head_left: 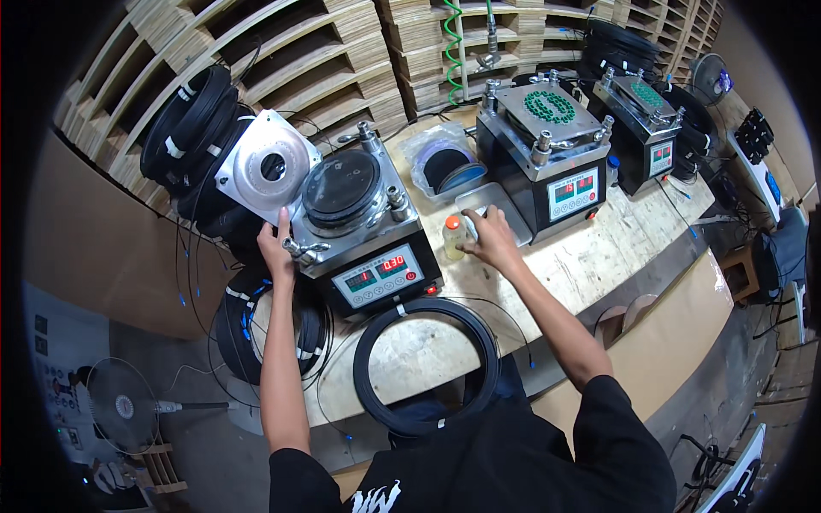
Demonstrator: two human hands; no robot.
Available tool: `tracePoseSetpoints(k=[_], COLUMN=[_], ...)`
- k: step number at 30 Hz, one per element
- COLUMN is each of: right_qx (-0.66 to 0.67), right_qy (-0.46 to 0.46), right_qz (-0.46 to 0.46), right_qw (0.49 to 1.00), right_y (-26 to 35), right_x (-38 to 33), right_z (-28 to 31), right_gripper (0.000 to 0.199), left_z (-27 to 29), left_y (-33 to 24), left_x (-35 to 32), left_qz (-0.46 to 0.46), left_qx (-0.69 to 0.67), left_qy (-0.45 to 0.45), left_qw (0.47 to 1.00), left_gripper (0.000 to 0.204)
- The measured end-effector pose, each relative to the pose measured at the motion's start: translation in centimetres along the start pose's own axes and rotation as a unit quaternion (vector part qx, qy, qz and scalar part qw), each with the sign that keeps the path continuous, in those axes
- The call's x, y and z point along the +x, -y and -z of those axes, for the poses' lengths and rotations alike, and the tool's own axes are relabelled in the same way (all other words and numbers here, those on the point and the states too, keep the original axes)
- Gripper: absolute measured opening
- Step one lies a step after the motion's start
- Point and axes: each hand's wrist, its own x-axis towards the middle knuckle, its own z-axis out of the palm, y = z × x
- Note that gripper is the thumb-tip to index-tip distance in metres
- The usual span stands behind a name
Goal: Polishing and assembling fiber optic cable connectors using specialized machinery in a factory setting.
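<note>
My left hand [277, 246] grips the lower corner of a square silver metal plate [245, 168] with a round recess and a centre hole. The plate is tilted up at the left of the nearest polishing machine [374, 248]. On that machine's top lies a dark round disc [342, 185]. My right hand [493, 237] is closed to the right of the machine, its fingers curled around something pale that I cannot make out. Right at its thumb stands a small clear bottle [455, 246] with an orange cap and yellowish liquid.
A metal tray [496, 198] and a plastic-wrapped dish with dark discs [448, 165] sit behind my right hand. Two similar machines [547, 162] [641, 128] stand farther right. A coil of black cable [363, 376] lies at the front edge; more coils [190, 128] hang left.
</note>
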Motion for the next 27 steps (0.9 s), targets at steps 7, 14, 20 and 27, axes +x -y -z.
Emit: tracePoseSetpoints(k=[7,14,20,27], right_qx=[-0.016,0.211,-0.227,-0.384], right_qy=[-0.118,-0.005,0.129,0.203], right_qz=[0.051,0.192,0.335,0.334], right_qw=[0.992,0.958,0.905,0.837], right_y=[0.0,12.4,19.2,23.3], right_x=[2.4,9.5,12.8,14.2], right_z=[-1.3,11.2,14.2,14.2], right_gripper=[0.064,0.058,0.06,0.057], left_z=[0.0,0.3,-0.4,-0.5], left_y=[0.3,0.6,0.8,0.4], left_x=[-0.5,-0.6,-0.6,-0.6], left_qz=[-0.018,-0.039,-0.09,-0.076], left_qx=[0.009,0.018,0.006,-0.019], left_qy=[-0.02,-0.035,-0.059,-0.062], left_qw=[1.0,0.998,0.994,0.995], left_gripper=[0.043,0.04,0.04,0.041])
